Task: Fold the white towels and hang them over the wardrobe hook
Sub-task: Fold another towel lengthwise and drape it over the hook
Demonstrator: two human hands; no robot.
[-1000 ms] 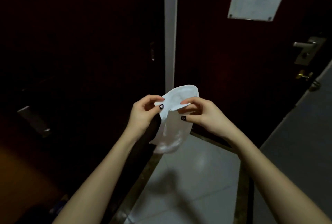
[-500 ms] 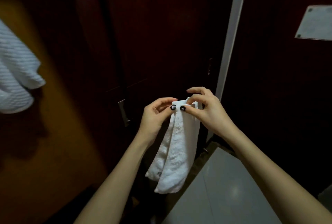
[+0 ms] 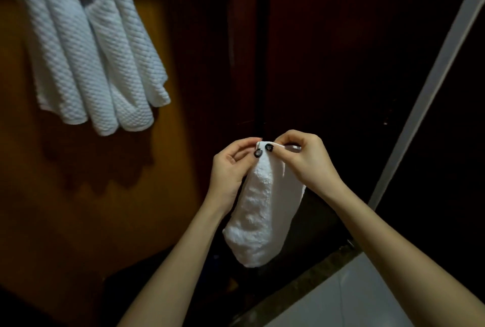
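Note:
A small white towel (image 3: pixel 259 216), folded lengthwise, hangs down between my hands in the middle of the view. My left hand (image 3: pixel 231 169) pinches its top edge from the left. My right hand (image 3: pixel 301 161) pinches the same top edge from the right, thumbs almost touching. Several white textured towels (image 3: pixel 89 56) hang in folds at the upper left, in front of the lit wooden wardrobe interior (image 3: pixel 78 208). The hook that bears them is out of view above the frame.
A dark wooden wardrobe door edge (image 3: pixel 259 51) runs vertically behind my hands. A pale door-frame strip (image 3: pixel 430 85) slants down at the right. Light floor tiles (image 3: pixel 354 297) and a dark stone threshold (image 3: pixel 301 282) lie at the lower right.
The view has swung left, bringing the hanging towels into sight. My hands have drawn together on the towel's top edge, and it now hangs folded in a narrow strip.

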